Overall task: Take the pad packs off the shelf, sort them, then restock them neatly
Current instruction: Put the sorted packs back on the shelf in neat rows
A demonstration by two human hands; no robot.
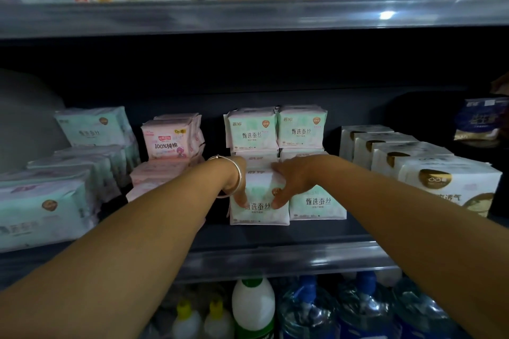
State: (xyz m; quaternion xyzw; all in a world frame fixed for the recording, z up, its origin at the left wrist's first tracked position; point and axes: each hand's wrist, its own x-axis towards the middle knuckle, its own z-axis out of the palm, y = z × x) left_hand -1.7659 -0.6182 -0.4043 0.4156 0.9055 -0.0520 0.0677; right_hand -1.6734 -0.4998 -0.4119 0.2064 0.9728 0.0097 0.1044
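**Pad packs: restocking well along, front row in hand**

Pad pack (pixel 259 201), mint green, front of the middle shelf (pixel 275 256): gripped from above by both hands, left hand (pixel 239 187) on its left edge, right hand (pixel 289 181) on its right, thumbs down the face. It stands touching a like pack (pixel 316 205) on its right.

Behind: green stack (pixel 275 132), two wide, upright, tidy.
Left: pink packs (pixel 172 140), then more green packs (pixel 68 173), some lying over.
Right: white packs (pixel 413 157), in a neat row.

Judgement: sorting by kind looks largely done; the left groups may need straightening, and this pack is not yet let go.
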